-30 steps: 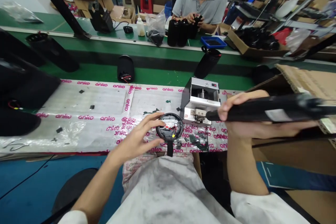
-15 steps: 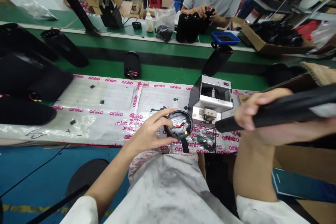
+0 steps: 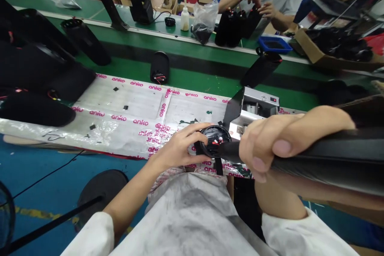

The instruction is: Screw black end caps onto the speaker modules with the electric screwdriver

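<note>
A round black housing (image 3: 212, 133) with small red and white wires inside is held upright, opening toward me, by my left hand (image 3: 187, 144), its fingers curled round the left rim. My right hand (image 3: 277, 140) is wrapped round a thick black power tool (image 3: 324, 156). The tool's tapered nose reaches the right part of the housing's opening; its tip is hidden there. A black strap (image 3: 219, 166) hangs below the housing. Just behind my right hand stands a silver and black machine (image 3: 259, 102) with a small red display, partly covered by that hand.
Black fabric-covered cylinders (image 3: 36, 108) crowd the left of the wrapped bench (image 3: 135, 106). Two more (image 3: 160, 66) (image 3: 261, 69) rest on the green belt behind. Across it, a person's hands (image 3: 261, 2) work on black parts near a blue tray (image 3: 274, 45).
My right hand has brought the tool left, its nose now at the housing. The view has shifted, and the co-worker's hands have moved apart.
</note>
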The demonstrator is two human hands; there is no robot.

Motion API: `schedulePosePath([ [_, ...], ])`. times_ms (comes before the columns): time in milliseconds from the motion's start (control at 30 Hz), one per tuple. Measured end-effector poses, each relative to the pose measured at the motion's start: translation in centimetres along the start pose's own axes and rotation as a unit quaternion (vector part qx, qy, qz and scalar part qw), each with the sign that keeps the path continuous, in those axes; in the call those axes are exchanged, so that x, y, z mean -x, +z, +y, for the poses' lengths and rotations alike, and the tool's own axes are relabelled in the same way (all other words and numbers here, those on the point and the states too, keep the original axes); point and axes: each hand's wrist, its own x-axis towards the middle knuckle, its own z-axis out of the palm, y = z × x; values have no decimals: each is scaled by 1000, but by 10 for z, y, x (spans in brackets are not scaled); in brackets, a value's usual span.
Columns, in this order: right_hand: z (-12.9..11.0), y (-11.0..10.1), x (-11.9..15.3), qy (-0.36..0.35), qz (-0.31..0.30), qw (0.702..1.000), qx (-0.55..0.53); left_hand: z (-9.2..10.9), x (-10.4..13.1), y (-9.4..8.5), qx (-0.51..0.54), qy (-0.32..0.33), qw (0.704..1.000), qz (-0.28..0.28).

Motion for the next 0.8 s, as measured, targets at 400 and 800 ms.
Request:
schedulePosePath([
  [400,41,-1,-10,-131,-101,986,20,-2,-1,0,8,-11,1000,0],
  [800,58,18,-9,-121,-34,992,-25,-9,3,5,15,-5,1000,10],
])
